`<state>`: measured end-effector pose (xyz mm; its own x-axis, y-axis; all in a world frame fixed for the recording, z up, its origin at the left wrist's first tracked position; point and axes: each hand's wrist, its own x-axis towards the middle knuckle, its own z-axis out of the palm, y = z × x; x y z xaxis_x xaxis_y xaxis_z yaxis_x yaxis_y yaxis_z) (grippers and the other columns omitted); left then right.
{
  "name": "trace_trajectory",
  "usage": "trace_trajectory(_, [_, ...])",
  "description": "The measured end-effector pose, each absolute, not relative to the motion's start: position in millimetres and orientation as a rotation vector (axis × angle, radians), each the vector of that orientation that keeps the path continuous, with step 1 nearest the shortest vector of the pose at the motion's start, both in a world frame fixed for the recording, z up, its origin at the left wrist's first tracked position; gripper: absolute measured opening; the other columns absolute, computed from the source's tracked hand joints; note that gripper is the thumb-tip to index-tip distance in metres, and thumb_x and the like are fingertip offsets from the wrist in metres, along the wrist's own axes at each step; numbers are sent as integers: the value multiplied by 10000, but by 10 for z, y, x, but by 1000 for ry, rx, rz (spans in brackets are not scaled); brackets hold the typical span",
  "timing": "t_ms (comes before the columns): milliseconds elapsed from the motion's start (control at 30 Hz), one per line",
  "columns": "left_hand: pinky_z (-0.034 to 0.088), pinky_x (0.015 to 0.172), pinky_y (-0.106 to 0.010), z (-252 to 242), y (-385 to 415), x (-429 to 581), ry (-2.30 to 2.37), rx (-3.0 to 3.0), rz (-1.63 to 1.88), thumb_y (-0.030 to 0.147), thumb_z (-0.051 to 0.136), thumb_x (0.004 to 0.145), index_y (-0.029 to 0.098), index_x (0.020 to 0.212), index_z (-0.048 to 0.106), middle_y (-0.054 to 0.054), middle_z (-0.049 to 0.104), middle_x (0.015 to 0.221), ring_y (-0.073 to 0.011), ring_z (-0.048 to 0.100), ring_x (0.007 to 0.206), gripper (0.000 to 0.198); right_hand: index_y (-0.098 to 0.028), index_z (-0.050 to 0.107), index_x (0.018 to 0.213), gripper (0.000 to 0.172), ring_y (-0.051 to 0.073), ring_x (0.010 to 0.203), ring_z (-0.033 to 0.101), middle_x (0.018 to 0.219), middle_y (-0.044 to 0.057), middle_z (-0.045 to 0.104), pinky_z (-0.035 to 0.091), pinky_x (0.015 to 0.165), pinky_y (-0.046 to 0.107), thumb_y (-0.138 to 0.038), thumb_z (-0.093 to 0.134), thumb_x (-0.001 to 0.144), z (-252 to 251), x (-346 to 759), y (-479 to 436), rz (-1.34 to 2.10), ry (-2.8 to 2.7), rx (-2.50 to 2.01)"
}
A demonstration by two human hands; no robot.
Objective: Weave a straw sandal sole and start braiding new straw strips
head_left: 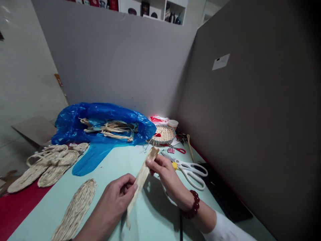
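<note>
A flat, pale strip of dried husk (141, 179) slants between my hands above the pale green table. My right hand (163, 170), with a dark red bead bracelet (194, 205) at the wrist, pinches it near its upper end. Lower down, my left hand (120, 194) grips the strip's edge between thumb and fingers. The strip's lower end hangs free. Left of my left hand lies a woven straw sole (77, 207), partly hidden by my forearm. White-handled scissors (192, 170) rest just right of my right hand.
A blue plastic bag (67, 124) holding dried husk strips (117, 127) lies at the back. Woven sandals (55, 164) sit at the left edge. A round woven basket (164, 134), a white cup (173, 124) and red-handled scissors (180, 150) stand behind my right hand. Grey partitions (120, 60) enclose the table.
</note>
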<state>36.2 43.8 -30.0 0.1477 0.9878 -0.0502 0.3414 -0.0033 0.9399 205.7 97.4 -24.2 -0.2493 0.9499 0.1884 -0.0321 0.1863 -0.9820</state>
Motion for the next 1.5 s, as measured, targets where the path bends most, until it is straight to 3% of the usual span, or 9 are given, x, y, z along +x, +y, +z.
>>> trace_trajectory(267, [254,506,-251,-308,409,433,1404,1492,967,513,466,874,235,705,492,72,356,576,-143,333,543,326,-195,482,693,309,115,588,412,629,-43,441,356,564,240,-434,620,831,-267,2108,1096,1223,-1271,-917])
trace_trajectory(400, [281,519,-250,-349,404,453,1405,1487,1051,562,468,869,238,745,533,64,383,587,-149,360,557,352,-172,550,733,299,125,619,445,670,-23,499,367,593,250,-429,699,768,-232,2027,977,1349,-1392,-846])
trace_trajectory(700, [267,486,-245,-330,365,499,1413,1499,1129,485,563,823,225,619,500,72,427,461,-122,366,461,336,-164,556,687,264,123,608,416,640,-29,485,335,592,253,-382,686,761,-266,2009,994,1276,-1362,-869])
trace_trajectory(967, [296,491,-250,-229,318,523,1242,1402,1042,384,682,718,213,575,514,57,455,501,-122,405,482,280,-167,582,686,262,111,578,400,612,-41,484,319,565,238,-389,701,758,-215,2048,1023,1286,-1326,-896])
trace_trajectory(1100, [373,539,-252,-197,378,412,1274,1333,1251,540,638,755,206,788,661,19,540,662,-156,472,609,337,-148,593,623,282,104,562,403,582,-30,503,300,557,238,-365,752,703,-197,1988,918,1441,-1432,-891])
trace_trajectory(1200, [417,577,-256,-176,403,362,1217,1286,1305,507,643,771,208,888,660,-2,608,735,-176,526,685,322,-149,573,608,292,101,559,393,577,-31,497,281,552,239,-351,771,682,-234,1913,803,1587,-1513,-856])
trace_trajectory(1333, [383,551,-242,-193,428,367,1214,1278,1324,400,665,755,187,658,612,30,548,610,-132,467,582,241,-148,600,656,249,112,607,393,626,-24,500,281,578,252,-337,717,769,-280,1887,708,1621,-1656,-815])
trace_trajectory(1500, [387,494,-243,-235,460,382,1246,1216,1384,414,659,735,187,653,610,46,524,553,-121,459,497,246,-165,633,846,238,141,673,458,731,-2,570,335,617,264,-399,603,884,-291,1928,706,1431,-1726,-882])
